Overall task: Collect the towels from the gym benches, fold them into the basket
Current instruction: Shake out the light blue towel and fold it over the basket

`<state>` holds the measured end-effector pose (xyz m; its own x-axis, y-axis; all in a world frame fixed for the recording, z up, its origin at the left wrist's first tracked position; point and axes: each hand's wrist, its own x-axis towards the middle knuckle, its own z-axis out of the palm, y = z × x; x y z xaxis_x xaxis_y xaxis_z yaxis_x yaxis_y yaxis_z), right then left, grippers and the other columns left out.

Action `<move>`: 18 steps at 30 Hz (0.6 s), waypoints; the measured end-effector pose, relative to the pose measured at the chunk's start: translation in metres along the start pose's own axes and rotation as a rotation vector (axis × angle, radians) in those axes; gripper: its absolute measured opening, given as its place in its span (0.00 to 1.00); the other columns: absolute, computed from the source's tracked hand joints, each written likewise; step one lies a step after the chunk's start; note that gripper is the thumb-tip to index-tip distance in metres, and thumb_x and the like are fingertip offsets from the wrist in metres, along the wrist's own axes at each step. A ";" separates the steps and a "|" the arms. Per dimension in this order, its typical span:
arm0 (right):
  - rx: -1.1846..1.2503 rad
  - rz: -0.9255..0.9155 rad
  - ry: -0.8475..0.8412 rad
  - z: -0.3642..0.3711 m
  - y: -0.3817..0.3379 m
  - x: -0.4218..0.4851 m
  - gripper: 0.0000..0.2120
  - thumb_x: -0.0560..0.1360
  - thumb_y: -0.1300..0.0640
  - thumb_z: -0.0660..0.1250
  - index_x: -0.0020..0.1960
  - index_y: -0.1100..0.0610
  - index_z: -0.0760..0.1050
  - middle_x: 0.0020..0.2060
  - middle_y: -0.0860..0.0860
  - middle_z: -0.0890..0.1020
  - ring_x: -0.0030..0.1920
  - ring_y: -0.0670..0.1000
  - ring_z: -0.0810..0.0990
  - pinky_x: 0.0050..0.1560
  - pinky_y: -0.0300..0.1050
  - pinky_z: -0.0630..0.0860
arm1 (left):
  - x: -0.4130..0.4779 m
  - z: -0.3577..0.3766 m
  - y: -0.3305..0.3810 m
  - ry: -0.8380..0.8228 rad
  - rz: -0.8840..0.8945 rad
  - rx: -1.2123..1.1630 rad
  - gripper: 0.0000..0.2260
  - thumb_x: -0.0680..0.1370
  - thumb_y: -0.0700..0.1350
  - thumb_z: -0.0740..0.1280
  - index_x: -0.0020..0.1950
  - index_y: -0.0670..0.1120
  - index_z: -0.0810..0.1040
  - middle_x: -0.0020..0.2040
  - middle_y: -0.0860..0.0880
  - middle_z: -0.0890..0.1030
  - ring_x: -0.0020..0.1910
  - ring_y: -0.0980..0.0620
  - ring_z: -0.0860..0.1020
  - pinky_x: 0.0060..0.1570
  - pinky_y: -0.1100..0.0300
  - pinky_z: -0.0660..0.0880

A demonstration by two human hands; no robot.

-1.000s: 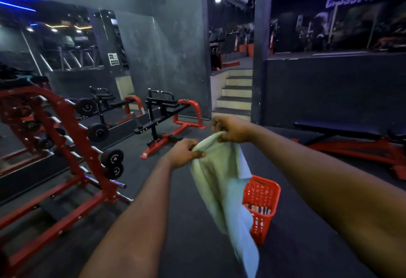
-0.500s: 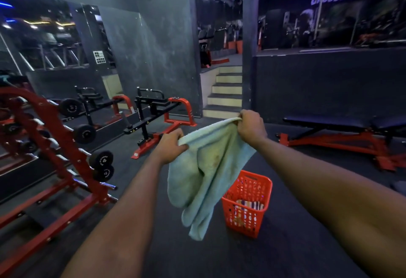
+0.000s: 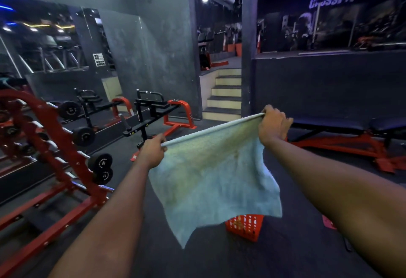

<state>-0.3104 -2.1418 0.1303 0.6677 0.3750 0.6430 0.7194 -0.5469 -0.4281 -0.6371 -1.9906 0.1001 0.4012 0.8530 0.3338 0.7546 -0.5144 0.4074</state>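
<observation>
Left hand: our fingers curl tight round the towel's left top corner, clamped on its hem.
Right hand: our fingers clamp the right top corner, held higher and farther out.
Towel: pale blue-green, top edge taut between both hands, the rest hanging free in the air.
Basket: red, on the dark floor, its upper part hidden behind the hanging towel.
Dumbbell rack: red, at our left.
Bench: black pad, red frame, right, beyond the right hand.
Stairs: far, centre.
</observation>
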 end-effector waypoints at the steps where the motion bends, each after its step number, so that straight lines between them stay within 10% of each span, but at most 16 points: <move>1: 0.000 0.025 -0.004 0.000 0.004 0.002 0.13 0.74 0.66 0.59 0.51 0.52 0.76 0.47 0.55 0.83 0.50 0.59 0.80 0.54 0.53 0.67 | 0.000 0.000 -0.003 -0.013 -0.017 0.028 0.08 0.75 0.37 0.65 0.41 0.50 0.71 0.39 0.44 0.79 0.38 0.43 0.76 0.36 0.54 0.72; 13: 0.080 0.339 -0.011 -0.011 0.031 0.015 0.08 0.78 0.61 0.61 0.56 0.61 0.71 0.51 0.64 0.81 0.53 0.67 0.80 0.48 0.56 0.75 | -0.008 -0.017 -0.008 0.432 -0.117 -0.246 0.12 0.81 0.43 0.60 0.42 0.39 0.75 0.40 0.38 0.80 0.41 0.41 0.77 0.39 0.53 0.71; 16: 0.167 0.562 -0.271 0.000 0.016 0.020 0.15 0.80 0.63 0.56 0.61 0.66 0.74 0.57 0.61 0.80 0.58 0.62 0.79 0.53 0.52 0.76 | 0.003 -0.018 0.017 0.355 -0.288 -0.249 0.12 0.78 0.43 0.63 0.47 0.34 0.79 0.47 0.33 0.81 0.47 0.36 0.79 0.44 0.52 0.73; 18: 0.290 0.494 -0.543 0.005 -0.005 0.008 0.12 0.76 0.63 0.64 0.57 0.66 0.76 0.52 0.59 0.81 0.51 0.58 0.82 0.38 0.43 0.79 | 0.009 -0.018 0.039 0.153 -0.277 -0.194 0.15 0.78 0.45 0.64 0.48 0.33 0.80 0.49 0.32 0.81 0.49 0.36 0.80 0.44 0.55 0.74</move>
<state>-0.3075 -2.1329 0.1343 0.8695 0.4928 -0.0329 0.2861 -0.5568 -0.7798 -0.6132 -2.0050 0.1341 0.1018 0.9467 0.3055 0.7056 -0.2853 0.6487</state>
